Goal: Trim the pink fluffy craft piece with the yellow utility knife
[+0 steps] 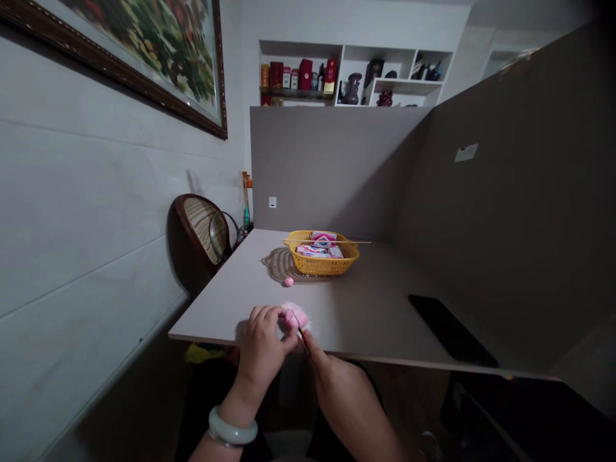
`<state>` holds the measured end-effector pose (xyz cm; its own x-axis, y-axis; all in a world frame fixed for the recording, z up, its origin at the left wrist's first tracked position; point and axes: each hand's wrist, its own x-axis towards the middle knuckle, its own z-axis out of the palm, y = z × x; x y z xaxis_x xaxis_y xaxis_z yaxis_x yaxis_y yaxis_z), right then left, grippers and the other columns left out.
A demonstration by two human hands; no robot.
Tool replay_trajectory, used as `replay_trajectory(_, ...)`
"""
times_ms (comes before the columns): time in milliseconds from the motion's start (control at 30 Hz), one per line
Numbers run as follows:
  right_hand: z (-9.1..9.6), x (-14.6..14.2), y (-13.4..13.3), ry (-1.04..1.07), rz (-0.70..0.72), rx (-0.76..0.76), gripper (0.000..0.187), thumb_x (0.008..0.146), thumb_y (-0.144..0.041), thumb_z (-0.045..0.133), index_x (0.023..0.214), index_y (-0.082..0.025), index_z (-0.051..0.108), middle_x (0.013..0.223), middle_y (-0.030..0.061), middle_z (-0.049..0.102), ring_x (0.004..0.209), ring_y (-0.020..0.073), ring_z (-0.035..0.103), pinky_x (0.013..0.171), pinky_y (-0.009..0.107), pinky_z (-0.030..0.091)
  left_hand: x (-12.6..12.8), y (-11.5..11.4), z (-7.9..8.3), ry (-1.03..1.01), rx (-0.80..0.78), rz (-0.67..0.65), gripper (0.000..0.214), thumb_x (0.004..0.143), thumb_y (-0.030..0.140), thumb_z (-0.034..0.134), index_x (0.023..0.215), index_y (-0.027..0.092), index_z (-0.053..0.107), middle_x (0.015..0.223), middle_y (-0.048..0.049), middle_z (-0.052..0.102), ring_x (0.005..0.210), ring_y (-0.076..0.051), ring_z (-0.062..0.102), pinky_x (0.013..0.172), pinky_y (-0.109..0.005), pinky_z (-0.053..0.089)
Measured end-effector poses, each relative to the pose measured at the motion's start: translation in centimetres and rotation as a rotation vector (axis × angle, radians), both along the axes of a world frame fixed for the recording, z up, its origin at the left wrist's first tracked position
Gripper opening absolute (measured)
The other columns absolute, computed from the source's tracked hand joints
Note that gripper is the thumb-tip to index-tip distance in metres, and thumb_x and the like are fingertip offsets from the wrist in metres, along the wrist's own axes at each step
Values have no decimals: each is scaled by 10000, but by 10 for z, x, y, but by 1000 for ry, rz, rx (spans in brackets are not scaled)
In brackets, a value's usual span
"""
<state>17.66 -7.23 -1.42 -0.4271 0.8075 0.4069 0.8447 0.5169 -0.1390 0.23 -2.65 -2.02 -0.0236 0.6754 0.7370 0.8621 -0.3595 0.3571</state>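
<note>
Near the front edge of the table, my left hand pinches a pink, soft-looking lump between thumb and fingers. Under and around the lump lies a paler pink patch. My right hand grips a thin dark tool whose tip touches the lump; its exact kind is too small to tell, and its handle is mostly covered by the fingers. A small pink ball sits on the table beyond the lump, apart from both hands.
A yellow plastic basket holds several printed packets, with a thin stick lying across its top. A flat black object lies on the right of the table. Grey partitions stand behind and at the right; a white wall is left.
</note>
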Motion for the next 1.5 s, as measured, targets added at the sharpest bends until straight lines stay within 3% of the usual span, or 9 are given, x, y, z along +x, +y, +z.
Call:
replay_trajectory(167,1,12,-10,-122,-17,-184,689,803,5,339,1472,-133,425,727,69,752,588,199,709,501,222,480,-1,0,-1,1,12,-24,98,799,202,640,881,203,587,887,-37,662,901,-229,587,783,-353,490)
replay_trajectory(367,11,-1,1,80,38,-72,685,857,-4,281,1515,-182,347,955,105,774,707,155,715,664,225,534,-1,3,-4,4,15,6,116,798,215,649,896,202,589,891,-42,661,899,-236,589,784,-362,494)
replay_trajectory(533,4,14,-8,-2,17,-127,637,858,-49,368,1475,-197,432,746,66,764,591,156,696,553,179,482,-2,1,-2,8,13,-17,103,799,201,640,888,205,589,891,-42,662,898,-232,594,778,-358,497)
replay_trajectory(800,4,5,2,-1,-5,-137,684,865,-42,369,1520,-236,339,843,69,771,687,167,716,619,207,493,-1,3,-4,3,23,-7,97,828,236,637,901,194,590,894,-48,661,896,-233,586,781,-364,492)
replay_trajectory(1033,2,19,-11,1,-8,-175,673,867,-76,377,1509,-278,363,791,42,768,645,170,715,564,199,485,0,-1,0,15,45,-22,80,809,208,634,875,197,591,865,-40,663,869,-225,591,763,-353,492)
replay_trajectory(1233,4,4,1,17,-11,-166,691,881,-43,326,1539,-253,286,890,62,773,712,158,722,635,206,500,0,1,-2,2,29,-2,88,815,231,644,878,200,590,879,-44,665,879,-232,594,761,-357,490)
replay_trajectory(1500,2,11,-7,13,-17,-180,643,888,-69,339,1509,-233,367,837,72,770,675,166,715,604,202,496,-1,2,-3,4,23,-5,94,814,221,641,894,201,593,892,-45,662,892,-231,589,786,-362,487)
